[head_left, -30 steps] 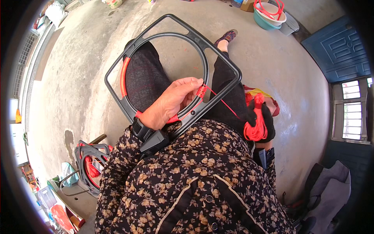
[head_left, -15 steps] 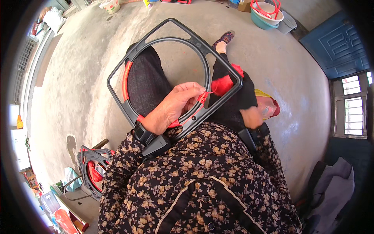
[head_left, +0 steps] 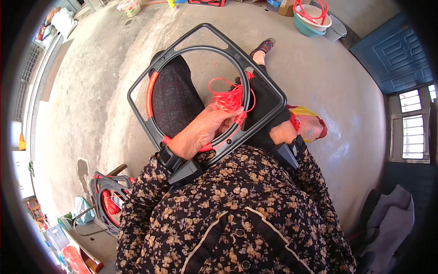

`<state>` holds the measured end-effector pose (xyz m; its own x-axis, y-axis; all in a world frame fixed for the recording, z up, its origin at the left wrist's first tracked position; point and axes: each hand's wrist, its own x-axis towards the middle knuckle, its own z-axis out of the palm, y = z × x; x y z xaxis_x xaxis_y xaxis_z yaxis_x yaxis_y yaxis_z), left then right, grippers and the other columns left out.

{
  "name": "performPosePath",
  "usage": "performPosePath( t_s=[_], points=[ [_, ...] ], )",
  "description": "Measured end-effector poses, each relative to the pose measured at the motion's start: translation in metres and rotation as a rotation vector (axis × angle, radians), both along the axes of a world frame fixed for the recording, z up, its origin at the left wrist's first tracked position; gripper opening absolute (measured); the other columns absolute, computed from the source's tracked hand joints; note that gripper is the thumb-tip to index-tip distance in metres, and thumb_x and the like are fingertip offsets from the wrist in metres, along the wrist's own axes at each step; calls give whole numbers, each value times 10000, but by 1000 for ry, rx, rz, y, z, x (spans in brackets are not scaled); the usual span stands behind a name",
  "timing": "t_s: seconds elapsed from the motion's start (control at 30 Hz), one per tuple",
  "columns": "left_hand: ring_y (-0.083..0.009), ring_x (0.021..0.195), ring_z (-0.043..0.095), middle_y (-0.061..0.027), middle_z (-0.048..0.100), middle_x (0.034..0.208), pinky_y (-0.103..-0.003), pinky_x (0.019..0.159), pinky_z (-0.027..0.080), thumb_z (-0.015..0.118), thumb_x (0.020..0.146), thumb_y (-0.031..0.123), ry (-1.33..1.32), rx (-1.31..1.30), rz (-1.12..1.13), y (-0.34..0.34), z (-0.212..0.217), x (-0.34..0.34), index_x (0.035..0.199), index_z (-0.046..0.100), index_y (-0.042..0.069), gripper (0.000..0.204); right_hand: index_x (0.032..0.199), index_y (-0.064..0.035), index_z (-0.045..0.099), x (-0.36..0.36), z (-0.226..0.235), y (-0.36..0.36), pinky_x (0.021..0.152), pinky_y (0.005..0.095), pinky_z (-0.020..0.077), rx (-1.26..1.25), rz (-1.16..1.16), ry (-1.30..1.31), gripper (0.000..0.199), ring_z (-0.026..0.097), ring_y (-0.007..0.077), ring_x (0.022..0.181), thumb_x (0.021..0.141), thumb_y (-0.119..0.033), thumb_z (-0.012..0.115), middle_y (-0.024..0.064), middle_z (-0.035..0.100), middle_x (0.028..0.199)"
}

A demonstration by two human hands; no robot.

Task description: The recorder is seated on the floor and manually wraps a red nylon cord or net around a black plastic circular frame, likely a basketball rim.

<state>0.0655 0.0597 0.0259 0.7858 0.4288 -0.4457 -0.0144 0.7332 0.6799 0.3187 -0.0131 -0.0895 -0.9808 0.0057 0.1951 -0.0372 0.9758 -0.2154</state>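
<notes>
A black plastic frame point(head_left: 204, 30), squarish outside with a round ring inside, lies across my lap. Red cord point(head_left: 151, 93) is wound tightly in sections around the ring. My left hand point(head_left: 207, 127) reaches through the ring, its thumb and fingers pinched on the cord at the ring's right side. Beside those fingertips, inside the ring, sits a loose bundle of red cord point(head_left: 229, 98). My right hand point(head_left: 268, 107), in a black glove, reaches beneath the frame's right corner toward this bundle and appears to grip it; the frame partly hides its fingers.
A red and yellow bag point(head_left: 312, 125) lies on the floor to the right. At lower left are more dark frames with red cord point(head_left: 109, 201). Nested basins point(head_left: 310, 23) stand at the far right, near a blue door point(head_left: 388, 52). A grey cloth point(head_left: 388, 223) lies at lower right.
The red cord bundle has moved left from outside the ring's right side to inside the ring. My right hand has shifted left beneath the frame. My left hand keeps its pinch.
</notes>
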Motion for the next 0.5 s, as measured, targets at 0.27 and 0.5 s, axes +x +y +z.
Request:
performPosePath(
  t_s=[0.27, 0.5],
  points=[
    [-12, 555, 532, 61, 585, 696, -160, 488, 435, 632, 886, 194, 11, 44, -75, 7, -16, -3, 876, 621, 96, 99, 731, -67, 622, -48, 74, 39, 572, 357, 458, 23, -532, 40, 86, 605, 260, 628, 734, -137, 572, 89, 616, 673],
    [-33, 530, 547, 48, 607, 706, -174, 482, 458, 643, 877, 193, -61, 24, -92, 8, -16, -3, 881, 625, 88, 107, 741, -62, 624, -36, 54, 31, 576, 360, 462, 25, -919, -23, 99, 608, 265, 633, 740, -145, 571, 95, 617, 678]
  ],
)
